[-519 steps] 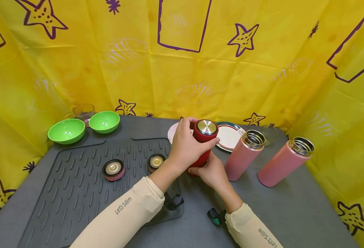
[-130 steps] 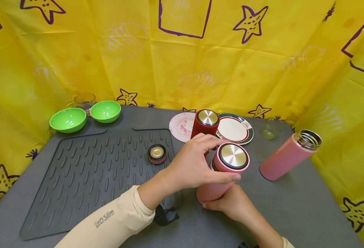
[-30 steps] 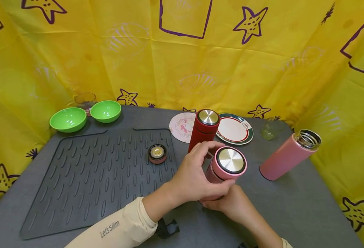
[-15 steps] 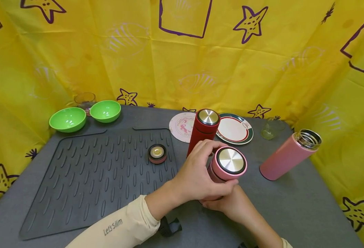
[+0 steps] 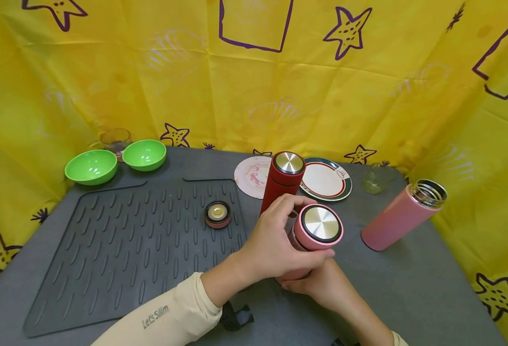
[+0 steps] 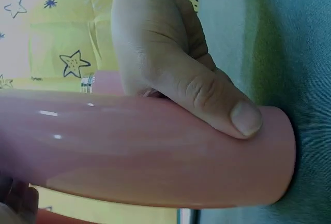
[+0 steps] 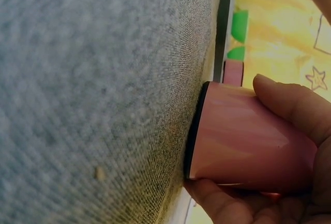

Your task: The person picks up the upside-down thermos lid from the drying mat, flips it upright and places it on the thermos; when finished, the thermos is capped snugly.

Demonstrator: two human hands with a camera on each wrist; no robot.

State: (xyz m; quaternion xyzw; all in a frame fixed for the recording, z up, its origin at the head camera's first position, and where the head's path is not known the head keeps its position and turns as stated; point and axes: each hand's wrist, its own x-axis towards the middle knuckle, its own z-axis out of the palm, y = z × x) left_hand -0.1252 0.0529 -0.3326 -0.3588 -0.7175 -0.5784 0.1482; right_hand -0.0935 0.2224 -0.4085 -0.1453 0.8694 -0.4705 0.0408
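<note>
A pink thermos bottle (image 6: 129, 151) with a steel-topped pink lid (image 5: 321, 224) stands between my hands, tilted in the head view. My left hand (image 5: 268, 247) grips it around the lid, thumb in front and fingers behind. Low on the body, my right hand (image 5: 329, 287) holds the bottle near its base, as the right wrist view shows with the bottle's dark bottom edge (image 7: 194, 131) against the grey cloth. Behind stands a red thermos (image 5: 283, 182) with its lid on. An uncapped pink thermos (image 5: 394, 223) is to the right.
One upturned pink lid (image 5: 217, 214) lies on the grey drying mat (image 5: 120, 250) at left. Two green bowls (image 5: 90, 168) and a glass (image 5: 115, 139) stand at the back left. Behind the red thermos are a pink round plate (image 5: 251, 175), a rimmed plate (image 5: 325, 179) and another glass (image 5: 374, 180).
Earlier both hands held the red thermos, now standing released. One pink lid has left the mat, and a lid now sits on the held pink thermos. In the last second the hands barely moved.
</note>
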